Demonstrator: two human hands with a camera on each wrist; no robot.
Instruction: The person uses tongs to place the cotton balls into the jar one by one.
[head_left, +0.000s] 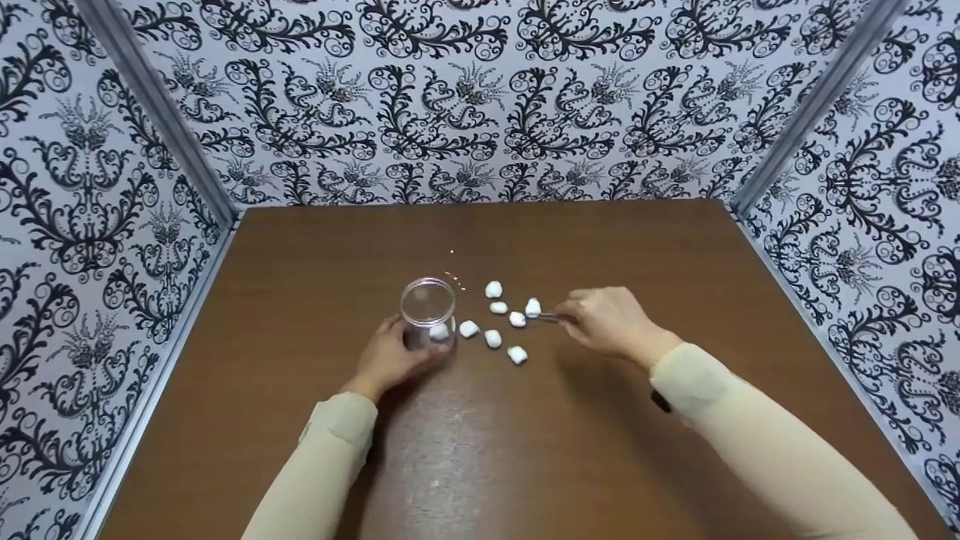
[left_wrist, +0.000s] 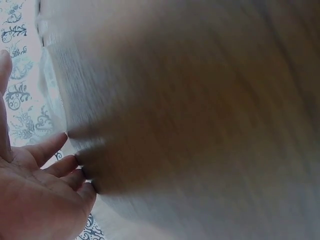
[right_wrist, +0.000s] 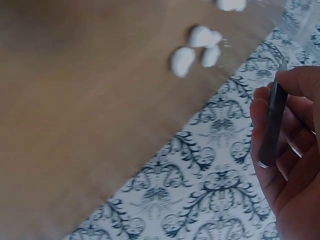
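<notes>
My left hand [head_left: 391, 354] holds a clear jar [head_left: 427, 303] around its lower side, the thumb in front and fingers behind. One white cotton ball [head_left: 439, 331] shows through the jar's wall. In the left wrist view the left hand's fingers [left_wrist: 50, 150] reach toward the tabletop, and the jar hardly shows. My right hand [head_left: 611, 319] grips metal tweezers [head_left: 553, 317], whose tips are right at a cotton ball [head_left: 532, 307]. The right wrist view shows the tweezers [right_wrist: 274, 120] pinched between thumb and fingers, their tips pointing away from the palm.
Several more cotton balls, one nearest the front [head_left: 517, 355], lie scattered between the hands on the brown table [head_left: 465, 457]. Tiny pale bits [head_left: 454, 279] are behind the jar. Patterned walls [head_left: 480, 105] enclose the table at the back and both sides.
</notes>
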